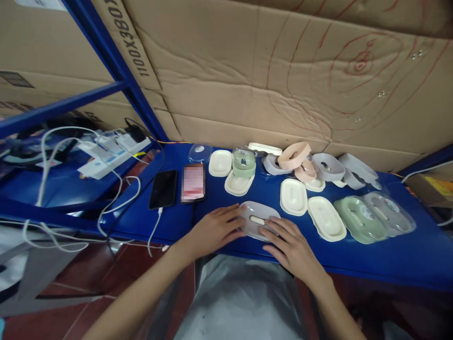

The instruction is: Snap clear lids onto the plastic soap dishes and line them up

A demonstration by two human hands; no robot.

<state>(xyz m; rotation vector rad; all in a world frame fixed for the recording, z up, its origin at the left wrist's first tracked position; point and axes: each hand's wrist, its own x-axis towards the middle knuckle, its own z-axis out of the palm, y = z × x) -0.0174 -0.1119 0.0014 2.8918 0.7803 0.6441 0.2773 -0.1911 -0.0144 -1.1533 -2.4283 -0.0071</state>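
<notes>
A grey oval plastic piece [255,208] lies on the blue tabletop near its front edge; a cream bar shows through the slot in its middle. My left hand [217,229] grips its left end, fingers bent over the rim and thumb at the near side. Over the right end, my right hand [288,243] rests with fingers spread, fingertips touching the top and thumb apart below. Cream rounded trays [293,197] lie just beyond, along with a longer cream tray [327,219]. To the right sits a green oval piece under a clear cover [361,219].
Peach rings [294,156] and grey rings [328,166] are heaped at the back. A green container [244,163] stands on a cream tray. Left are a black phone [163,189], a blurred pink-screened phone [193,184] and a power strip [113,157] with cables. Cardboard [226,108] walls the back.
</notes>
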